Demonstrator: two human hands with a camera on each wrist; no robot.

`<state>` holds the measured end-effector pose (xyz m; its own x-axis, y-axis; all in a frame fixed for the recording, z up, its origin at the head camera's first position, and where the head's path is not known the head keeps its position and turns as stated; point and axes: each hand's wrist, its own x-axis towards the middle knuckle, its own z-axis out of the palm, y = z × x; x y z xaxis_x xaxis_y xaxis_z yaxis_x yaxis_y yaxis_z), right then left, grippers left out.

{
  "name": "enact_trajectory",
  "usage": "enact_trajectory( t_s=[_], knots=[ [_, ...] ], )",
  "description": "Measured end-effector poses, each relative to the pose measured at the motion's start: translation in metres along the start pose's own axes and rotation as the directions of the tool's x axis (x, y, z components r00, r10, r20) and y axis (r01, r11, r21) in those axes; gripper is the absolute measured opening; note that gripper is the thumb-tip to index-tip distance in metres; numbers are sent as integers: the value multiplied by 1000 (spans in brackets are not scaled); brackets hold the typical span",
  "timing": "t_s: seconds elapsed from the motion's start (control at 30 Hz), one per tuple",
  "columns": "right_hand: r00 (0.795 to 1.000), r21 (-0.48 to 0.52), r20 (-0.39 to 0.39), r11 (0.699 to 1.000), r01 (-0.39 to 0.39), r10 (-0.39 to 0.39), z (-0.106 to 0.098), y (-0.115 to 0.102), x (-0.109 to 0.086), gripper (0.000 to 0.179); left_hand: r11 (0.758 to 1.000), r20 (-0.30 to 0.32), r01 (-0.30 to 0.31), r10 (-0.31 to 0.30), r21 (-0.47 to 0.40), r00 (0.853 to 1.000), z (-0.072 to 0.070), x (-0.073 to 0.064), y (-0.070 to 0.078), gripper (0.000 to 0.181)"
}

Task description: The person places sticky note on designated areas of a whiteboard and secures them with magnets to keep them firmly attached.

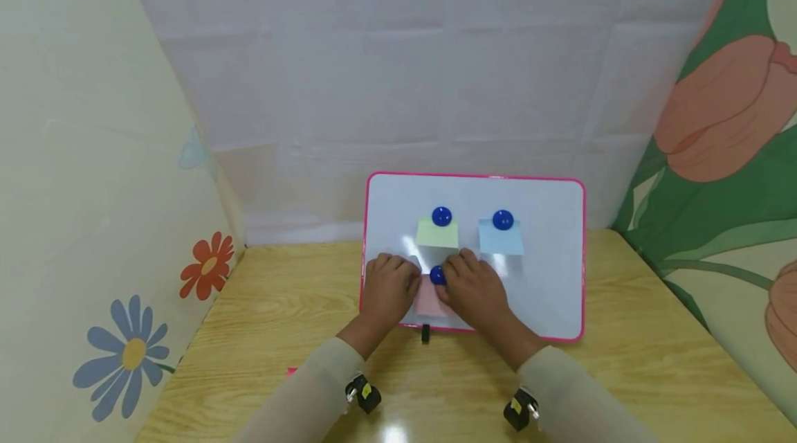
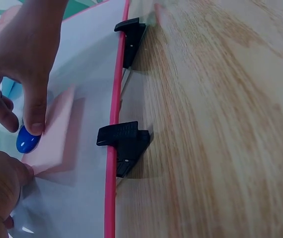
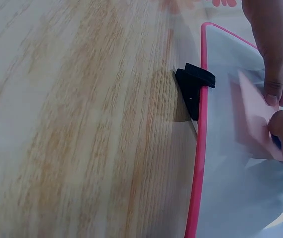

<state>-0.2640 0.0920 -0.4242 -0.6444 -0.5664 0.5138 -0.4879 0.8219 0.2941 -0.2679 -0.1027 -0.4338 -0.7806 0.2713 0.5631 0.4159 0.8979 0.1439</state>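
Note:
A whiteboard (image 1: 551,270) with a pink frame stands tilted back on the table. On its lower part lies a pink sticky note (image 1: 431,301), its free edge lifting off the board. My left hand (image 1: 387,291) pinches the note's upper left corner between thumb and fingers, as the right wrist view shows. At the note's top edge, my right hand (image 1: 476,291) grips a round blue magnet (image 2: 28,140) with thumb and fingers. Seen from the right wrist, that magnet (image 3: 276,141) is mostly hidden behind the right thumb.
Higher on the board, blue magnets hold a green sticky note (image 1: 438,234) and a blue sticky note (image 1: 501,239). Black clips (image 2: 124,144) grip the board's lower edge and rest on the wooden table (image 1: 286,304). Something pink (image 1: 291,372) shows beside the left sleeve.

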Motion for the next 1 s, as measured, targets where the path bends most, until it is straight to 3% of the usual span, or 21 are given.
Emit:
enact_trajectory(
  t_s=[0.37,0.77,1.0],
  knots=[
    [998,41,44,998,-55,53,-9,9,-19,50,1000,-40,-9,8,-14,999,-7,-2,-1,12],
    [984,89,128,986,-137,125,-24,19,-43,51,998,-1,-50,50,-35,999,-21,-11,1,12],
    [977,110,149,980,-168,151,-31,23,-58,50,993,14,-110,111,-54,994,-29,-20,2,14]
  ],
)
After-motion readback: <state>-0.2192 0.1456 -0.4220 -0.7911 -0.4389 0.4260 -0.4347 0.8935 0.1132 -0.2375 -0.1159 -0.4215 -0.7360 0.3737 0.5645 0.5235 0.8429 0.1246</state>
